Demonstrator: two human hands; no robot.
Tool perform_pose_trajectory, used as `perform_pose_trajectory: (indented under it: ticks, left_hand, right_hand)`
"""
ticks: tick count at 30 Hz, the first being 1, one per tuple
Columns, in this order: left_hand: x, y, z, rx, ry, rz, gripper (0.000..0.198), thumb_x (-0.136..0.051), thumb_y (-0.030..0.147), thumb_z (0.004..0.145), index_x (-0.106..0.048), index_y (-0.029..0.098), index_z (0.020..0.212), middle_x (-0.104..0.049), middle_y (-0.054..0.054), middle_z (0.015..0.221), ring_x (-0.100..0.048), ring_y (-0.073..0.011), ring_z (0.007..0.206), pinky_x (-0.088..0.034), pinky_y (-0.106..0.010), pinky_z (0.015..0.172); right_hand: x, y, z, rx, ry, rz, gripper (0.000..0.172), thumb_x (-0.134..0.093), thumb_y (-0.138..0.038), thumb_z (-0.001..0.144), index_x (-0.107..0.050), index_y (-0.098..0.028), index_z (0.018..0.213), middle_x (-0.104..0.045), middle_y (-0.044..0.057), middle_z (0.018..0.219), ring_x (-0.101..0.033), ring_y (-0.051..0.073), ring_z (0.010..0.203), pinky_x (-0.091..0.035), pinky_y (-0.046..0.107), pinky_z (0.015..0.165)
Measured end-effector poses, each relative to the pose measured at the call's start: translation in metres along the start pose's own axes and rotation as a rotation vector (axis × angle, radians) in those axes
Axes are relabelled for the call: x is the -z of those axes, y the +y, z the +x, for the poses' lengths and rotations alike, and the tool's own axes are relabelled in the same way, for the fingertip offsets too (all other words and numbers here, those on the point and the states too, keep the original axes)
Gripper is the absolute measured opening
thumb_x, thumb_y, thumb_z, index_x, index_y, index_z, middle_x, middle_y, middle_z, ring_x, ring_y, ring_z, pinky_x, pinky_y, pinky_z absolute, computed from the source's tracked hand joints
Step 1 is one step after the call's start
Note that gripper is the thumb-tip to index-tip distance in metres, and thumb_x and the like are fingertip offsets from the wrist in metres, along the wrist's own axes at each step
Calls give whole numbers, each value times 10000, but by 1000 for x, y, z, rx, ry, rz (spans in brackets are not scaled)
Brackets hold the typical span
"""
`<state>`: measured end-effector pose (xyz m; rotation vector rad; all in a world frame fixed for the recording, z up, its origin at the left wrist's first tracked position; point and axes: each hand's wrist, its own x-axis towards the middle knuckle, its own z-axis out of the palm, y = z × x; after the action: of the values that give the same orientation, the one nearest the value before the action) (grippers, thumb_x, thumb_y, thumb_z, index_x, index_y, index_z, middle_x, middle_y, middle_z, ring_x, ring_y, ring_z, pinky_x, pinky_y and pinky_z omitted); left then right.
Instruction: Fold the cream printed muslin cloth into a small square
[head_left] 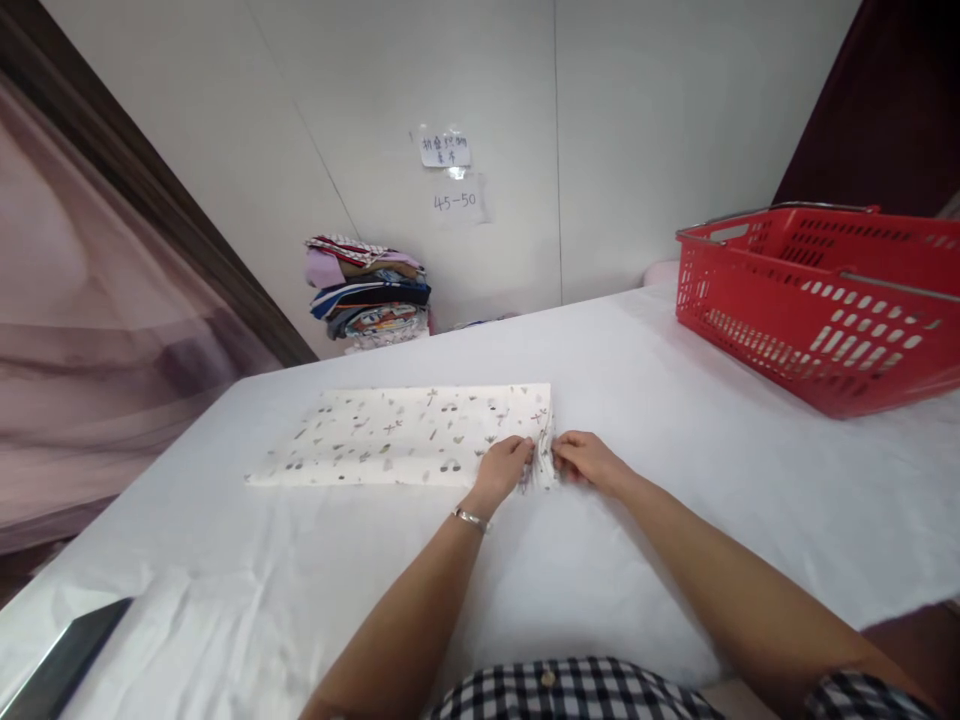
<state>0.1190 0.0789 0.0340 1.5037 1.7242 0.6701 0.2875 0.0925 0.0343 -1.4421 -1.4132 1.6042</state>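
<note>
A white cloth (397, 435) printed with small rainbows, leaves and other motifs lies folded into a long strip on the white-covered table (600, 580). Its right end is bunched into layered edges. My left hand (506, 465), with a silver bracelet at the wrist, pinches the cloth just left of that end. From the right side, my right hand (589, 460) has its fingers closed on the layered edge. The fingertips of both hands are partly hidden by the hands and the fabric.
A red plastic basket (817, 310) with metal handles stands at the right. Folded fabrics (371, 290) are stacked beyond the far edge, by the wall. A dark flat object (71, 655) lies at the near left corner. Pink drapery (97, 330) hangs along the left.
</note>
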Motion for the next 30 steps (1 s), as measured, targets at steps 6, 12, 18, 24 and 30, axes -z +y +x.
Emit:
perform_pose_trajectory:
  ticks: [6,12,18,24,30]
  left_hand:
    - [2,1,-4,-97,18,8,222,-481,364,789,-646,221,828,-649,23,715,-571,-123,618,-429,-229,578]
    - [29,-9,-4,-412,332,344,330,-445,342,850,-561,210,1129,-579,-70,1194,-505,-215,1125,-394,-375,965]
    - [20,-35,-3,-411,187,781,469,-347,424,892,-411,221,1311,-336,-69,1427,-248,-259,1332,-197,-504,1086]
    - [16,-39,-2,-381,155,749,498,-327,450,894,-387,220,1331,-301,-62,1443,-202,-259,1348,-160,-516,1095]
    - [47,-40,-15,-394,120,540,468,-304,475,901,-444,229,1275,-331,-53,1431,-211,-198,1349,-180,-445,1108]
  right_hand:
    - [1,1,-9,41,-88,-31,235,-533,-375,796,-506,-165,694,-596,-7,631,-455,49,379,-247,169,323]
    - [-2,3,-14,87,-102,-45,249,-554,-425,780,-504,-183,816,-507,-61,501,-455,69,390,-272,170,355]
    - [3,7,-11,68,-152,-207,88,-546,-202,714,-471,-173,677,-575,-33,520,-447,64,350,-310,184,375]
    - [10,9,-8,59,-123,-237,82,-503,-231,725,-516,-168,674,-583,-5,543,-490,88,407,-347,191,390]
    - [22,-4,14,187,184,-240,370,-498,-372,766,-537,-188,1085,-591,95,1102,-590,183,897,-486,221,572]
